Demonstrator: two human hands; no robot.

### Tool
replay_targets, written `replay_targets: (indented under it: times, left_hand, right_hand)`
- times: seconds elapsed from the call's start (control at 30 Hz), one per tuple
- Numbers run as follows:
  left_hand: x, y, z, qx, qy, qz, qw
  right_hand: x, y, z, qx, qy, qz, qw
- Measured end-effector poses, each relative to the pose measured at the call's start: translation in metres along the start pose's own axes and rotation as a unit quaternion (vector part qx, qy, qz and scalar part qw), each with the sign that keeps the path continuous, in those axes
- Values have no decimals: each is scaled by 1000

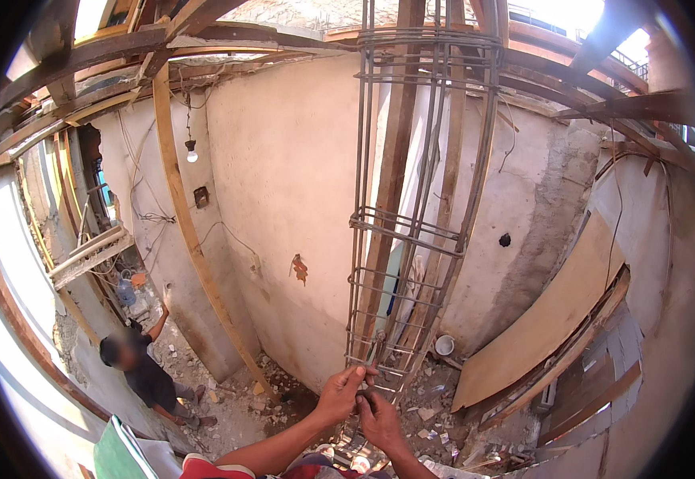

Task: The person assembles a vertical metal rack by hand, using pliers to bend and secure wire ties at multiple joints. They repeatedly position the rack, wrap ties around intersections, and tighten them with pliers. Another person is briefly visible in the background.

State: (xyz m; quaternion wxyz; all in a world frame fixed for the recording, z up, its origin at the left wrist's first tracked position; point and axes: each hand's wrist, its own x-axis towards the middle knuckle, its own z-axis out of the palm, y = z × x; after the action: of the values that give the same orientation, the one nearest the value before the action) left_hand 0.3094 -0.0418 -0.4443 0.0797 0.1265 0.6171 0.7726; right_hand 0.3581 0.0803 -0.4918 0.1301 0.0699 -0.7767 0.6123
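Left hand (pixel 339 393) pinches a lower tie of the rebar cage (pixel 411 239); right hand (pixel 379 419) closes just beneath it; slanted timber prop (pixel 192 231) and another person (pixel 144 371) far left; cage rusty, upright, centre, before the plastered wall (pixel 283 199).

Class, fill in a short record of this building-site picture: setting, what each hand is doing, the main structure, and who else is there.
Setting: unfinished room with plastered walls and timber props
Main structure: upright steel rebar cage
Left hand: gripping a lower tie of the cage
Right hand: close below the left, fingers at the same spot
Other person: below at left, arm raised
Floor: rubble
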Motion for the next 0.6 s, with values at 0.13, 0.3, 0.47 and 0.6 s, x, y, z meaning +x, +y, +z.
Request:
replay_targets:
  times: [0.13, 0.3, 0.47, 0.6]
  left_hand:
    - [16, 2, -3, 19, -28, 41, 999]
    - [36, 26, -6, -5, -50, 60, 997]
    - [59, 42, -16, -38, -88, 87, 992]
    - [69, 38, -38, -61, -103, 56, 991]
  right_hand:
    - [5, -40, -11, -9, 16, 2, 1000]
    - [28, -44, -35, 105, -62, 70, 990]
    - [54, -56, -44, 85, -122, 40, 988]
    - [67, -57, -31, 106, -115, 59, 986]
